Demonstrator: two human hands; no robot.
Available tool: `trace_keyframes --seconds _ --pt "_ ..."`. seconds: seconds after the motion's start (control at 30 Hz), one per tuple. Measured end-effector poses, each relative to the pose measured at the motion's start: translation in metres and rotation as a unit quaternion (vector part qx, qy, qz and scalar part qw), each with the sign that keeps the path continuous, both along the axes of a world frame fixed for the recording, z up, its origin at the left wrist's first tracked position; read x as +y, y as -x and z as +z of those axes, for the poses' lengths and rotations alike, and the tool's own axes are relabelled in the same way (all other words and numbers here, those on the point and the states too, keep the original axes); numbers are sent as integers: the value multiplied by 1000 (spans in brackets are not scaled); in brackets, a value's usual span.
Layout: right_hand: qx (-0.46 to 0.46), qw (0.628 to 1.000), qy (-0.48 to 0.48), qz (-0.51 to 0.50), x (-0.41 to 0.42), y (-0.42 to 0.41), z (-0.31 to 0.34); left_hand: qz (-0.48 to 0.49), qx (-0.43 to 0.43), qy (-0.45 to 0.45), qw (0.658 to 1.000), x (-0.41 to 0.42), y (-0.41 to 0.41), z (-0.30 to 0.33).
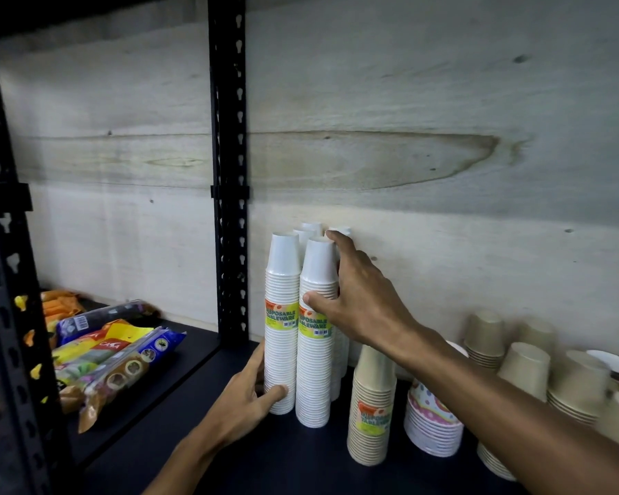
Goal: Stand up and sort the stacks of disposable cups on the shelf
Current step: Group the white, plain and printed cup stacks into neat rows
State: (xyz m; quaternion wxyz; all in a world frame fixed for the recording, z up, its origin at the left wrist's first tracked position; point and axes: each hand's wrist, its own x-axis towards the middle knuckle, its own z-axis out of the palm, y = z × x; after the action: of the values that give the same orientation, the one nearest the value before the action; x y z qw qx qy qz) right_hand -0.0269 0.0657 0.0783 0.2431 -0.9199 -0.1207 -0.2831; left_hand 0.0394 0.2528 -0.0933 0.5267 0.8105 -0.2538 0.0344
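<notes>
Hands steady white stacks (299,326) upright: left hand (245,398) curls round the left base, right hand (358,301) clasps the right stack.

Two upright white cup stacks (297,326) near the shelf's back edge each carry a yellow-green label reading "DISPOSABLE TABLEWARE". A snack packet (109,346) on the left shelf shows "CASA". The beige stack's label (371,418) reads partly "TABLEWARE".

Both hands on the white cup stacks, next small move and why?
Probably nudge the two front tall white paper cup stacks back against the rear ones: the left hand grips one base, the right hand holds the other's upper part, both upright.
</notes>
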Motion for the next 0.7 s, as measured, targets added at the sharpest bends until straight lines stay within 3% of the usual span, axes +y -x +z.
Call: trace_keyframes --seconds 0.47,0.7 --pt "32 999 -10 -14 -6 9 -3 33 -42 -15 998 0 0 -2" --pt "37 999 -10 -9 -25 27 -7 110 -83 63 989 6 7 6"
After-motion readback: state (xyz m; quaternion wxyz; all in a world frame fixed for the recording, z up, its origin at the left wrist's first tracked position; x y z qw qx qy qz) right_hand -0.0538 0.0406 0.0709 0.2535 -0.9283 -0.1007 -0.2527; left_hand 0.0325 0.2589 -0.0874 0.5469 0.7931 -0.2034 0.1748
